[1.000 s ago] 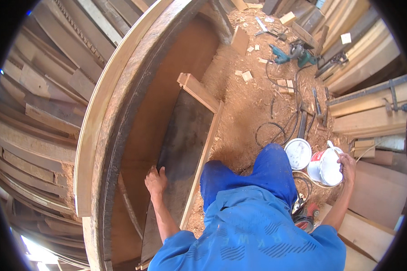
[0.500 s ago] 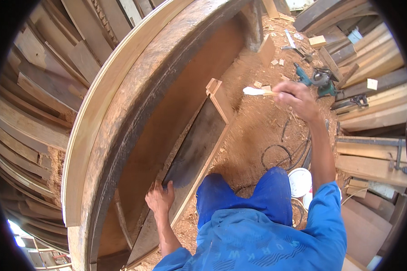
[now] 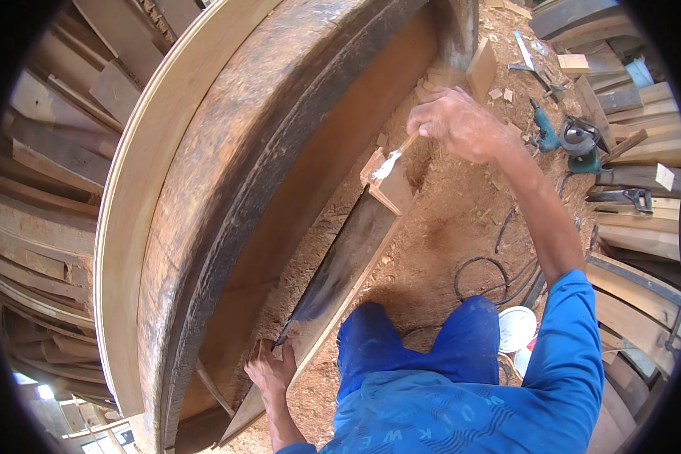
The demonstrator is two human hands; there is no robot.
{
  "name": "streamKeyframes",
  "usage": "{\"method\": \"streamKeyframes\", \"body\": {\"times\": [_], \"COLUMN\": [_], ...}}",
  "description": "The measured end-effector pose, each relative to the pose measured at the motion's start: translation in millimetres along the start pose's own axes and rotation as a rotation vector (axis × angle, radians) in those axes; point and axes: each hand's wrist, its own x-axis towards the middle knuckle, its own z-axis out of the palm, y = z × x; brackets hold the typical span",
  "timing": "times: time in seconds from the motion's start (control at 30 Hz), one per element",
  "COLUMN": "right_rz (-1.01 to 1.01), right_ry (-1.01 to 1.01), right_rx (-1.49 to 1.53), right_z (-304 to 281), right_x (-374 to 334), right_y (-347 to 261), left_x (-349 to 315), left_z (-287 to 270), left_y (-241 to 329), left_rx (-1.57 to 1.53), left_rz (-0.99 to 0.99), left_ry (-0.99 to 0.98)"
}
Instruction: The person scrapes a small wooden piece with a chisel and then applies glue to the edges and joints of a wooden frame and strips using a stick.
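Observation:
My right hand [image 3: 461,125] pinches a thin wooden stick [image 3: 408,144] whose lower end is coated in white paste [image 3: 387,166]. That coated end is at the pale wooden end piece [image 3: 386,193] of a long panel with a dark face [image 3: 333,265]; the paste seems to touch the wood. Lower down, my left hand [image 3: 272,371] grips the panel's far edge, with its fingers partly hidden behind it. Beyond the panel stands a large curved wooden piece [image 3: 197,181] with a pale outer strip and a brown inner board.
Wood shavings cover the floor [image 3: 439,234]. At right lie a green power tool [image 3: 579,144], a handsaw [image 3: 624,198] and a black cable [image 3: 480,276]. A white bucket lid [image 3: 517,329] is beside my knee. Stacked planks [image 3: 38,219] line both sides.
My right hand has moved left and slightly up, bringing the stick's white end down onto the panel's end piece. My left hand remains at the panel's edge. The whole view has shifted somewhat.

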Motion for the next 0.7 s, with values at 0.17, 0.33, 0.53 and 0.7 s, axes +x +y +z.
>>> {"method": "streamKeyframes", "body": {"times": [0.17, 0.33, 0.53, 0.7], "right_rz": [0.038, -0.044, -0.043, -0.092], "right_ry": [-0.187, -0.178, -0.115, -0.075], "right_rx": [0.120, 0.327, 0.203, 0.109], "right_z": [-2, -2, 6, 2], "right_x": [14, 17, 19, 25], "right_y": [-3, -5, 17, 13], "left_x": [3, 4, 5, 10], "left_z": [-8, -5, -6, -13], "left_y": [8, 7, 6, 6], "left_rx": [0.011, -0.020, -0.011, 0.012], "left_rz": [-0.004, -0.026, -0.041, 0.071], "left_ry": [-0.030, -0.061, -0.067, -0.056]}}
